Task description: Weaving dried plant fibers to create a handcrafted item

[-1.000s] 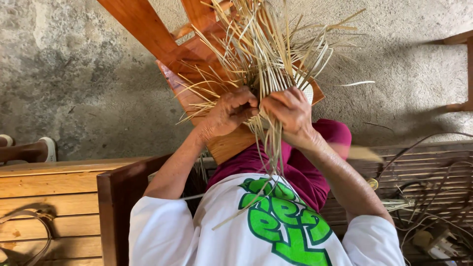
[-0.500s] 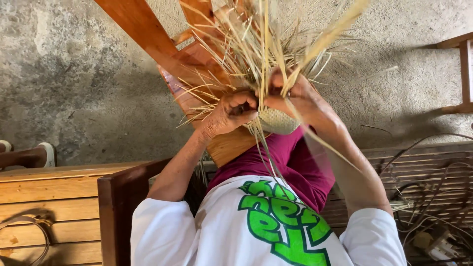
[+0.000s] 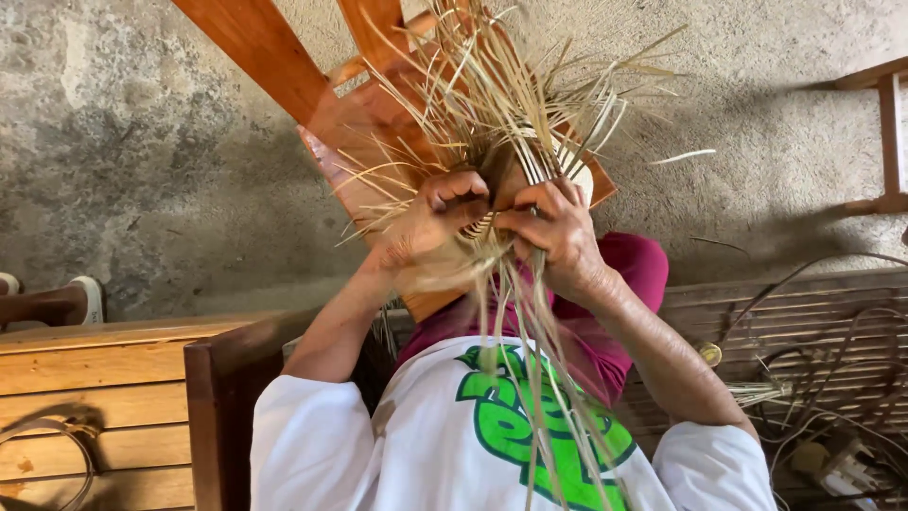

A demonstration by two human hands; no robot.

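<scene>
Left hand (image 3: 437,220), right hand (image 3: 553,227) pinch straw strands (image 3: 511,104) (over wooden frame (image 3: 284,71)).

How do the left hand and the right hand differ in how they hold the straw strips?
The left hand is curled into a fist, knuckles up, while the right hand lies flatter, its fingers spread over the straw strips. The left hand sits beside the wooden frame; the right hand is above the maroon cloth. Both pinch strips where they meet.

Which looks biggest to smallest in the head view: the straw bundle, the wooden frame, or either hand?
1. Straw bundle, spreading widest.
2. Wooden frame, partly hidden, so unsure against the bundle.
3. Left hand and right hand, about alike.
</scene>
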